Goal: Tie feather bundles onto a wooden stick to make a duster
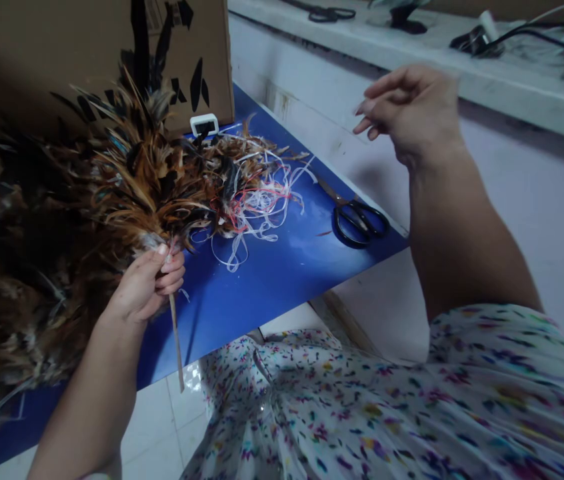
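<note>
My left hand [155, 280] is closed around the stick [177, 343] of a feather duster, just under its brown and black feathers [145, 180]. The bare end of the stick points down past the table's edge. Bits of pink and white string show at my left thumb. My right hand [409, 107] is raised in the air to the right, in front of the wall. Its thumb and fingertips are drawn together in a pinch; whatever they hold, if anything, is too fine to make out. Black-handled scissors [355, 223] lie on the blue table below it.
Tangled white and pink string [262, 203] lies beside loose feathers on the blue table [282, 273]. More feathers [27, 267] are heaped at left. A cardboard box [82, 47] stands behind, with a small white-framed object [205, 125] before it. A ledge [427, 53] holds cables and scissors.
</note>
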`<state>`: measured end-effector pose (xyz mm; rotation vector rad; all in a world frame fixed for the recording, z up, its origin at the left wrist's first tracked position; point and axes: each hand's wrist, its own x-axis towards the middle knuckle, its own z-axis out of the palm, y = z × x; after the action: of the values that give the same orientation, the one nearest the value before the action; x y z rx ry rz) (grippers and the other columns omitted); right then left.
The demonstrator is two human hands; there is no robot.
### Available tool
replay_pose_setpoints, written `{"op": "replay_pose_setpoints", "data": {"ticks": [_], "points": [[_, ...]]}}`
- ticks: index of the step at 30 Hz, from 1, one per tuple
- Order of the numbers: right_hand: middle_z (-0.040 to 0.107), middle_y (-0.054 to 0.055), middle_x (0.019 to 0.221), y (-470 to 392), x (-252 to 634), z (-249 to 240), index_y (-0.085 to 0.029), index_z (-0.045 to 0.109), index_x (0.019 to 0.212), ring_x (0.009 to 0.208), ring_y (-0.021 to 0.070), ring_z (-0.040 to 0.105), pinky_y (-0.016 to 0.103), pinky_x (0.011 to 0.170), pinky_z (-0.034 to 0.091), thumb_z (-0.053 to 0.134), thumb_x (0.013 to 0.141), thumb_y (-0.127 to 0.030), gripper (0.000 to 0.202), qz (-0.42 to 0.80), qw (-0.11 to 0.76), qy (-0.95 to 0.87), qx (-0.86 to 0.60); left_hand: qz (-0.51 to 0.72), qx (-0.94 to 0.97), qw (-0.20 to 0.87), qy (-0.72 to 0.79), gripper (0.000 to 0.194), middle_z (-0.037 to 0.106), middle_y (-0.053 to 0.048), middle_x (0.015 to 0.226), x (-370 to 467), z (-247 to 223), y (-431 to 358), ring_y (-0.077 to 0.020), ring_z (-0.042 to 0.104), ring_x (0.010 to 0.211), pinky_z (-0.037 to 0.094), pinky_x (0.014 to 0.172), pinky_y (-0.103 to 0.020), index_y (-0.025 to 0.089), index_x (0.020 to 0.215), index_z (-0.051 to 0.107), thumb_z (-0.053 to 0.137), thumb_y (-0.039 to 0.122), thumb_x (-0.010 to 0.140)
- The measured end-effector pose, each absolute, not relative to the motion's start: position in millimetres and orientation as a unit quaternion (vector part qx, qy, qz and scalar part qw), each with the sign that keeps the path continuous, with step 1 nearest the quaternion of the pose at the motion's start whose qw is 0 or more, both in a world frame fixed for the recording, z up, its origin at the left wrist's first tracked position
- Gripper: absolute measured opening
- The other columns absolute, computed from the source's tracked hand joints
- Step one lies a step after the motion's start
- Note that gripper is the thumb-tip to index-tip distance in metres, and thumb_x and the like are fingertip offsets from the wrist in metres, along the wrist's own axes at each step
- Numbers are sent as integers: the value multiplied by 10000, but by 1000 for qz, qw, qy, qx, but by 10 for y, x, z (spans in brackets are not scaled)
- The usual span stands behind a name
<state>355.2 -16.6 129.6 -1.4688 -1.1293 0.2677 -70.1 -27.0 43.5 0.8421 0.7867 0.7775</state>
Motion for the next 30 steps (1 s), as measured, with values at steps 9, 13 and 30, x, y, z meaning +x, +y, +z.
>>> {"op": "replay_pose_setpoints", "data": {"ticks": [9, 13, 30], "points": [[749, 96, 941, -155, 3615, 1226, -242, 632, 812, 770, 211, 712, 327, 619, 473, 609, 808, -104, 140, 0, 459, -532, -711, 356, 400, 764, 361, 261, 391, 64, 604, -709, 421, -263, -21, 265, 398, 228, 346, -136, 142, 782, 566, 754, 313, 841], [720, 214, 1175, -136, 3511, 936, -121, 747, 967, 1111, 338, 657, 427, 957, 479, 641, 811, -70, 195, -1, 122, -617, -777, 354, 399, 766, 358, 236, 393, 62, 606, -703, 431, -272, -21, 262, 400, 238, 352, -134, 143, 793, 576, 724, 309, 870], [778, 89, 914, 284, 3445, 350, -186, 720, 799, 933, 268, 717, 356, 829, 545, 627, 836, -144, 108, 92, 145, -599, -782, 352, 404, 761, 367, 332, 396, 70, 601, -701, 444, -277, -9, 263, 404, 265, 343, -115, 138, 778, 571, 823, 353, 775]]}}
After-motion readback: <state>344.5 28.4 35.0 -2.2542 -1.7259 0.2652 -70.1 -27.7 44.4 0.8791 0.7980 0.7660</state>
